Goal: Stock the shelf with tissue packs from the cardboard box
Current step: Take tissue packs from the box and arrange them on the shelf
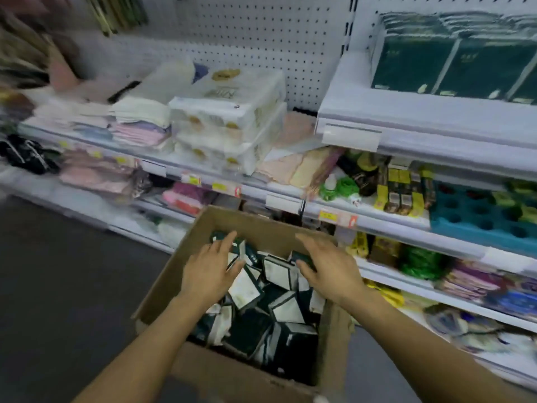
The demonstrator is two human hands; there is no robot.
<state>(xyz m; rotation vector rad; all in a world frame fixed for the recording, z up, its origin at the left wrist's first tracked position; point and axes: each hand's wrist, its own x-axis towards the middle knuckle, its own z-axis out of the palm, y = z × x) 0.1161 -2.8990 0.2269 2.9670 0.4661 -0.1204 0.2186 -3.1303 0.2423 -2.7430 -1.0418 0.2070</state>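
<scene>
Both hands reach into the cardboard box (174, 274), grip loose: left hand (210, 267) and right hand (329, 267) spread flat, fingers straight, over jumbled dark-green tissue packs (279, 312). Beyond, more green packs (453, 68) stand on the upper shelf (436, 120).
</scene>
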